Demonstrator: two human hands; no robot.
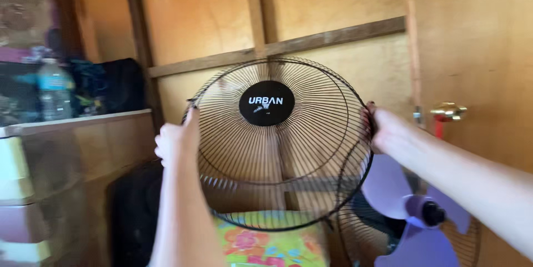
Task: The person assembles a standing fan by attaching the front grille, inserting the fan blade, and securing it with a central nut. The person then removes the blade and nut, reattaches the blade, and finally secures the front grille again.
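Leftmost, at the upper left of the frame, one bottle (54, 90) stands on a shelf (83, 121), with dark bags (114, 85) beside it and pale drawers (16, 189) below.

Next comes the left hand (173, 140), left of centre: its arm rises from the bottom edge, the hand upright, fingers clenched around the left rim of the grille (277, 145).

One loose grille fills the middle of the frame, a round black wire guard with a black centre disc (266, 103). It is held up in the air, face toward the camera, slightly tilted, in front of the plywood wall (333, 0). Below it, at bottom centre, lies one bright floral cloth (266, 245).

Further right, the right hand (386, 129) grips the right rim, its arm stretching in from the lower right corner.

Under that arm, at lower right, is one fan with three purple blades (388, 186) around a black hub (433, 213), set in a second grille (361, 233) behind them.

At the right edge, one brass door knob (448, 111) sticks out from the door (483, 50).
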